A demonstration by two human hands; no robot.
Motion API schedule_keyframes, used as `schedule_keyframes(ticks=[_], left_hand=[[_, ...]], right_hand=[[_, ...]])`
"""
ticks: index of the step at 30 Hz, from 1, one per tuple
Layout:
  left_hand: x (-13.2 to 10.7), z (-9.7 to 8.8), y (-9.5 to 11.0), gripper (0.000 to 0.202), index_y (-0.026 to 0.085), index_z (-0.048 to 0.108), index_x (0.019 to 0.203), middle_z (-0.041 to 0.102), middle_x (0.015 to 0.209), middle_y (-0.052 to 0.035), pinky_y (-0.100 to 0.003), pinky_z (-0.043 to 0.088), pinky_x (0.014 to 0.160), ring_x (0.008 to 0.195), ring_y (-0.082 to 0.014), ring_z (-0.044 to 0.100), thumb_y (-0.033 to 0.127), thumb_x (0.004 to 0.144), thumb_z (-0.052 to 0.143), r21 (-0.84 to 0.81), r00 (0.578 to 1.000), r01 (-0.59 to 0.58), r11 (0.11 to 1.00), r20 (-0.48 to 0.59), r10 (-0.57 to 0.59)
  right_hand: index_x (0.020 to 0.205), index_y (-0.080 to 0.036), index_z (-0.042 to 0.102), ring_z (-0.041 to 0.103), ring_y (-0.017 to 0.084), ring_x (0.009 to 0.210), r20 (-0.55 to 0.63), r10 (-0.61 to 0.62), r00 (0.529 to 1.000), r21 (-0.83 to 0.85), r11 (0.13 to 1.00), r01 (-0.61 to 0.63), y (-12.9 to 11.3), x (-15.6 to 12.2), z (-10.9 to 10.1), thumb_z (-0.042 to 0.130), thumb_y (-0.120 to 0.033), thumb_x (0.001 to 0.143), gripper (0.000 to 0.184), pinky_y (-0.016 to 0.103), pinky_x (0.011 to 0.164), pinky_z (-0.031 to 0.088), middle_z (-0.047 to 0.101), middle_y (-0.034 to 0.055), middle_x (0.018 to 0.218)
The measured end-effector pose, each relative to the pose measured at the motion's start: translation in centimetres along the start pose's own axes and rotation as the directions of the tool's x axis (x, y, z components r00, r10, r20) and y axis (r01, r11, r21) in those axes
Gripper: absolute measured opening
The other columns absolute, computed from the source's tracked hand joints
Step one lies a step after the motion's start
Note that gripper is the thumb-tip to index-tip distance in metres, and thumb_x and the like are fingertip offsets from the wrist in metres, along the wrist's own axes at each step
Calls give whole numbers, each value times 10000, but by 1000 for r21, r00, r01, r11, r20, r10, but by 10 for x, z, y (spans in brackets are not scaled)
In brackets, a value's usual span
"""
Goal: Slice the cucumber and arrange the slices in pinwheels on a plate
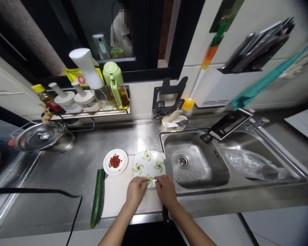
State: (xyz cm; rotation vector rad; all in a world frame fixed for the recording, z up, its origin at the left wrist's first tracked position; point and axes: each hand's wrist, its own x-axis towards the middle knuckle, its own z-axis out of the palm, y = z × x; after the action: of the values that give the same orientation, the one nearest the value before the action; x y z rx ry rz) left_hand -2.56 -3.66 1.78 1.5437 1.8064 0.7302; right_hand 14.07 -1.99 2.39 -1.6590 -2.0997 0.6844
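Observation:
A white squarish plate (141, 158) lies on a pale cutting board (118, 201). On it, thin green cucumber slices (146, 156) form several pinwheels, some with a red bit at the centre. My left hand (136, 190) is closed, its fingertips pinched at the left of the nearest pinwheel. From the other side my right hand (166, 191) reaches the same pinwheel with thumb and finger together. Whatever is between the fingers is too small to make out. Chopped red bits (115, 161) sit in a small white dish (107, 167) to the left.
A whole cucumber (98, 198) lies along the board's left edge. A knife (170, 171) rests between plate and sink (195, 181), its black handle toward me. Behind stand an oil jug (116, 85) and seasoning jars on a rack. A lidded pot (59, 141) is at left.

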Motion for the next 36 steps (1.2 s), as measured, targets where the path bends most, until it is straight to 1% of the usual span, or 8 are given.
schedule_keyframes(ticks=[2,5,8,14,20,26,36], left_hand=[[0,7,2,187,192,709,776,690,781,-49,-300,471,739,762,-172,619,240,787,528,30,1000,0,1000,5,0],[0,11,2,186,191,710,777,687,772,-49,-298,466,749,770,-170,617,231,790,529,56,1000,-4,998,3,4],[0,11,2,193,196,712,793,685,777,-46,-291,462,751,779,-165,616,213,792,520,68,1000,-6,998,11,5],[1,10,5,201,195,711,805,677,777,-49,-296,452,769,802,-170,606,209,795,511,101,999,12,995,48,-17],[1,12,4,226,197,716,834,667,785,-60,-310,440,787,832,-188,600,215,805,492,136,996,14,991,84,-25],[0,14,2,233,210,719,866,663,794,-59,-299,432,785,837,-180,590,201,805,494,164,995,-13,986,99,-3],[-1,12,1,249,191,709,915,656,797,-68,-312,450,792,852,-187,594,195,802,487,129,996,-43,991,88,31]], right_hand=[[917,-202,657,508,206,865,3,-14,1000,-6,1000,14,-2,-3,1,443,-162,847,229,324,796,374,631,53,848],[956,-216,660,502,201,857,20,-28,999,-18,999,28,-5,-7,4,451,-155,851,241,320,792,369,626,47,849],[1008,-230,657,494,201,862,42,-31,999,-30,999,32,-8,-8,7,467,-143,847,264,316,792,363,622,43,854],[1055,-240,652,485,199,880,77,-33,996,-59,998,38,-9,-7,12,483,-132,841,293,301,795,356,614,41,855],[1038,-252,662,487,208,888,108,-7,994,-82,997,16,-10,-5,11,464,-150,853,289,304,785,363,613,43,869],[1013,-243,666,488,209,886,102,-6,995,-80,997,15,-9,-6,12,465,-144,849,277,309,789,361,614,44,861],[1032,-230,660,492,207,893,90,9,996,-61,998,-4,-10,-5,10,462,-135,842,290,319,807,361,623,49,873]])
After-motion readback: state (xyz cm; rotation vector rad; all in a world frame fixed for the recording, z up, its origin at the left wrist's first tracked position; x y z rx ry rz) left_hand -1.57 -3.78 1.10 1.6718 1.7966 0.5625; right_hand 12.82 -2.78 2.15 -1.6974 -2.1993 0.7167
